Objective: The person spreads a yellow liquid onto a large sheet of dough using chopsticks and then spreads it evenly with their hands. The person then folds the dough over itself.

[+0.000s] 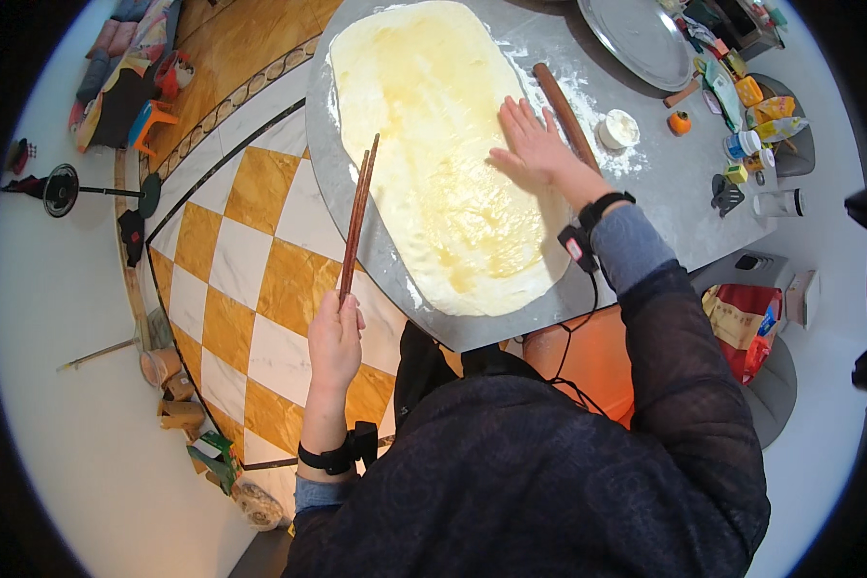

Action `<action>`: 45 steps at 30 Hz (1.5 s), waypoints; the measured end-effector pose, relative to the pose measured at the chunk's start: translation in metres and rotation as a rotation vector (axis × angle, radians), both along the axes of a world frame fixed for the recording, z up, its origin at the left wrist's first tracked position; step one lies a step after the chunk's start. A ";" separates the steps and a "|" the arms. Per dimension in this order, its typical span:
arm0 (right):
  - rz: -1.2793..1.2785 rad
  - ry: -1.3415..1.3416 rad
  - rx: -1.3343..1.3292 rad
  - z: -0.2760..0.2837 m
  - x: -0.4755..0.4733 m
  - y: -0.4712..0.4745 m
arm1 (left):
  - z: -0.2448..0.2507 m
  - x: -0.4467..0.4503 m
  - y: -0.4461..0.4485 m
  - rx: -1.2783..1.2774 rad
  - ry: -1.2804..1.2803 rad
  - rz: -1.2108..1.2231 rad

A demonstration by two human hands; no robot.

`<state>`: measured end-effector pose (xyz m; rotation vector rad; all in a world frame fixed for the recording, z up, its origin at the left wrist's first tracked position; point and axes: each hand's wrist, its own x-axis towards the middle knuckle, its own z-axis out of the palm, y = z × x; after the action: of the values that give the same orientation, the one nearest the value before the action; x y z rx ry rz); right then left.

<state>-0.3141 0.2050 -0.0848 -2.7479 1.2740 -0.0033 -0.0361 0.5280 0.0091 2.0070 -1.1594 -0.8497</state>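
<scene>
A large rolled-out sheet of dough (441,166) lies on a grey tabletop (665,195), with a glossy yellow, oil-like coating over much of it. My right hand (531,144) is spread palm down at the dough's right side, its fingers apart and holding nothing. Whether the palm touches the dough I cannot tell. My left hand (336,336) grips a pair of dark wooden chopsticks (357,217), tips pointing up and away, beside the table's left edge. Just right of my right hand rests a wooden rolling pin (565,115), with a small cup of white powder (619,129) beyond it.
White flour is scattered around the rolling pin. A large round metal tray (639,40) sits at the table's far side. An orange persimmon (680,123), a black slotted spatula (727,195) and several jars and packets stand to the right. A cable hangs from my right wristband.
</scene>
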 end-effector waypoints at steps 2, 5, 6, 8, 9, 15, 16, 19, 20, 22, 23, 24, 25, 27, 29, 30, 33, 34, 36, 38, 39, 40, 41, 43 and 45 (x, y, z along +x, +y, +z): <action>-0.005 0.082 0.040 0.001 0.003 -0.006 | -0.001 0.000 0.003 -0.002 -0.016 -0.016; -0.007 0.168 0.122 0.005 0.005 -0.015 | -0.003 0.000 0.004 0.033 0.002 0.034; -0.017 0.183 0.175 0.006 0.007 -0.016 | -0.004 0.000 0.004 0.019 0.013 0.026; 0.003 0.170 0.209 0.007 0.010 -0.016 | -0.004 0.000 0.004 0.060 0.022 0.039; 0.036 0.127 0.184 0.006 0.013 -0.013 | -0.004 0.000 0.004 0.023 0.025 0.023; 0.056 0.069 0.155 -0.009 0.014 0.023 | 0.001 -0.001 0.007 0.011 0.023 0.017; 0.096 0.064 0.155 -0.009 0.009 0.031 | 0.001 -0.001 0.007 0.017 0.034 0.015; 0.145 0.012 0.117 -0.002 -0.002 0.047 | 0.000 -0.004 0.004 0.005 0.076 0.007; 0.138 0.012 0.126 0.000 -0.003 0.052 | 0.000 -0.005 0.003 0.015 0.090 0.015; 0.135 -0.010 0.125 0.003 -0.012 0.072 | 0.001 -0.008 0.004 0.001 0.094 -0.010; 0.127 0.001 0.125 0.004 -0.018 0.080 | -0.001 -0.009 0.002 -0.010 0.101 -0.014; 0.118 0.016 0.142 0.004 -0.023 0.090 | -0.003 -0.010 0.002 -0.008 0.104 -0.028; 0.107 0.043 0.161 0.004 -0.027 0.099 | -0.004 -0.011 0.001 -0.008 0.103 -0.035; 0.067 0.012 0.173 0.003 -0.035 0.114 | -0.007 -0.011 0.001 -0.002 0.103 -0.057; 0.044 0.082 0.192 0.003 -0.043 0.131 | -0.010 -0.012 -0.002 0.023 0.093 -0.086; 0.046 0.121 0.190 0.004 -0.047 0.140 | -0.012 -0.014 -0.003 0.010 0.152 -0.097; 0.003 -0.018 0.143 0.005 -0.049 0.151 | -0.015 -0.023 -0.006 0.022 0.250 -0.111; 0.007 0.040 0.189 0.005 -0.051 0.155 | -0.016 -0.027 -0.008 0.026 0.279 -0.128; 0.029 0.088 0.205 0.008 -0.051 0.156 | -0.019 -0.034 -0.013 0.046 0.310 -0.170; -0.026 -0.108 0.288 0.013 -0.047 0.154 | -0.022 -0.042 -0.022 0.024 0.454 -0.188; -0.080 -0.143 0.373 0.017 -0.043 0.157 | -0.023 -0.046 -0.021 0.045 0.533 -0.185; -0.142 -0.375 0.370 0.022 -0.038 0.161 | -0.024 -0.051 -0.023 0.041 0.623 -0.176; -0.278 -0.642 0.613 0.026 -0.030 0.162 | -0.026 -0.057 -0.028 0.047 0.607 -0.194; -0.546 -1.187 1.093 0.037 -0.011 0.166 | -0.027 -0.066 -0.034 0.079 0.582 -0.217; -0.669 -1.349 1.214 0.047 0.005 0.175 | -0.027 -0.074 -0.039 0.084 0.636 -0.230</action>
<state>-0.3092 0.3796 -0.0382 -0.8002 1.0191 -0.7011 -0.1100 0.4886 -0.0183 1.4944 -0.9904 -1.5342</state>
